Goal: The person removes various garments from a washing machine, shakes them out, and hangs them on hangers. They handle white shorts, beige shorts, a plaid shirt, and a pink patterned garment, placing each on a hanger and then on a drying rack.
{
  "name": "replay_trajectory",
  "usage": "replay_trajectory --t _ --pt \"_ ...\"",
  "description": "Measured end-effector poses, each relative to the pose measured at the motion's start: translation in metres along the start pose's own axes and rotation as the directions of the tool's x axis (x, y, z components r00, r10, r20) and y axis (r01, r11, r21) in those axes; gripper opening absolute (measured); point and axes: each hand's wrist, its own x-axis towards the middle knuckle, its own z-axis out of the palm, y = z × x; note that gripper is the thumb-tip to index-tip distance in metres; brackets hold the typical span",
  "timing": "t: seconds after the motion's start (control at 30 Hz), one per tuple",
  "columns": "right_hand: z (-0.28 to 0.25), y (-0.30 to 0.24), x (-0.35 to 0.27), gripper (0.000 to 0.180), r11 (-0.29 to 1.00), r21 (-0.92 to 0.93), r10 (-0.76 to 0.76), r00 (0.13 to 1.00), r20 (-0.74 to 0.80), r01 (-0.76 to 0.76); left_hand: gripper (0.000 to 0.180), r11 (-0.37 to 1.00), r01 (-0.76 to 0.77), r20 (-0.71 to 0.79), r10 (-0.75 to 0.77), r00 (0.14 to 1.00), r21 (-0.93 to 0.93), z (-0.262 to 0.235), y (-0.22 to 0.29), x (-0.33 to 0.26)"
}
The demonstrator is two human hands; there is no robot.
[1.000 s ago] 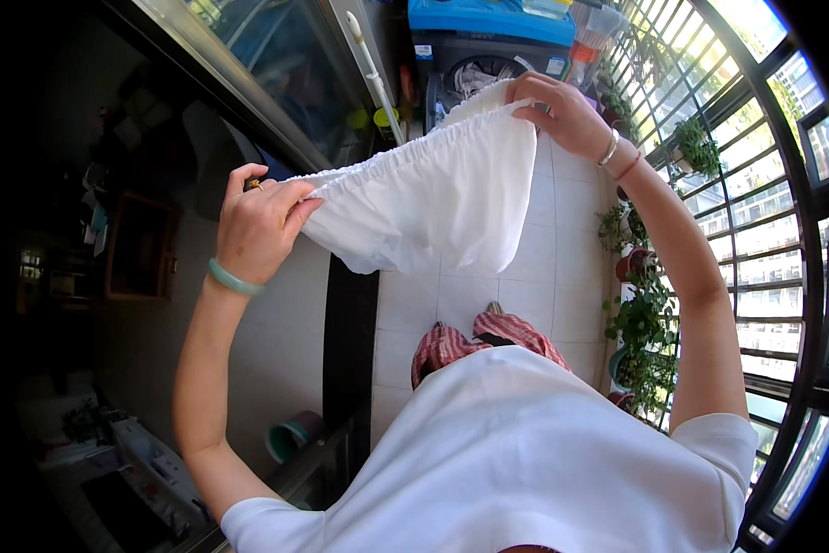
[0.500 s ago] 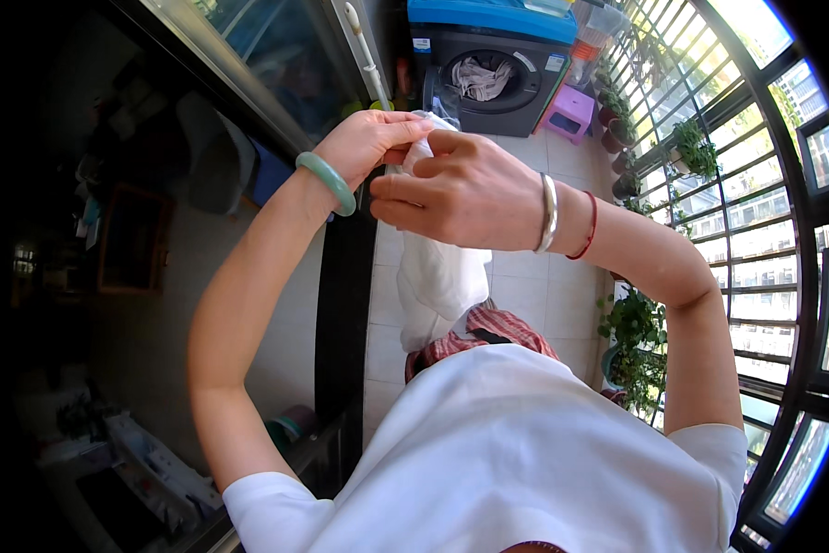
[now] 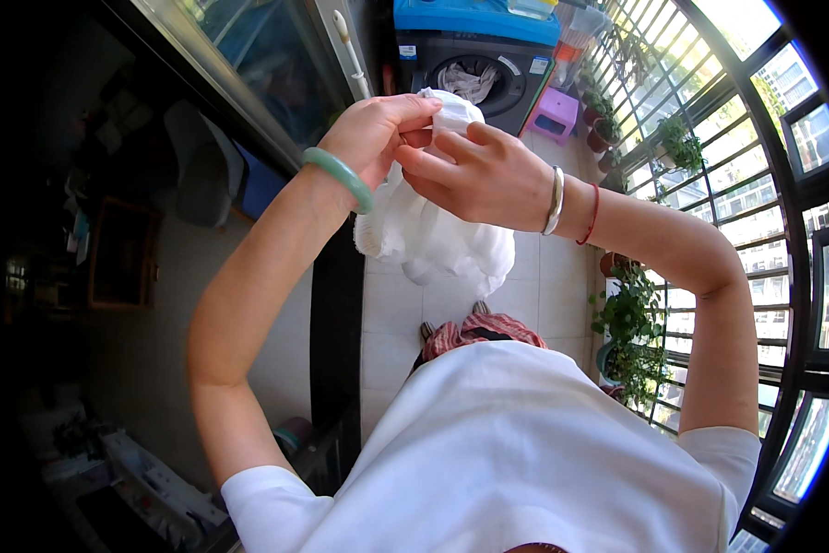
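Note:
A thin white cloth [image 3: 465,253], perhaps a garment, hangs bunched in front of me with a textured edge at its left side. My left hand [image 3: 373,134] is closed, pinching its upper part between thumb and fingers; a green bangle circles that wrist. My right hand [image 3: 493,175] is beside it, its bent fingers around the cloth just below the top fold. The right thumb is hidden behind the hand. A silver bangle and a red string are on the right wrist.
Ahead stands a dark front-loading washing machine [image 3: 410,69], laundry [image 3: 470,81] in its open drum. A purple stool [image 3: 555,115] is beside it. Potted plants [image 3: 631,323] line the barred window [image 3: 756,230] on the right. A white pole [image 3: 350,55] leans near the glass door at left.
The cloth has swung outward and spread wider, away from my body. Its top fold now shows above my right fingers. My right hand has moved slightly up, its fingers more spread.

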Motion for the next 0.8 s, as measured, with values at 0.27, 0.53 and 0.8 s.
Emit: replay_trajectory --t 0.27,0.53,0.8 --pt "-0.022 0.013 0.003 0.014 0.982 -0.176 0.056 0.997 -0.053 -0.064 0.061 0.958 -0.131 0.013 0.139 0.99 -0.256 0.007 0.021 0.002" --pt "-0.038 0.047 0.01 0.015 0.926 -0.378 0.049 0.995 0.09 -0.012 0.067 0.865 -0.25 0.149 0.343 0.928 -0.435 0.004 0.033 0.012" --pt "-0.058 0.118 -0.008 0.017 0.999 0.043 0.023 0.99 0.142 -0.03 0.049 0.404 -0.334 0.323 0.099 0.941 0.852 -0.023 -0.003 0.011"
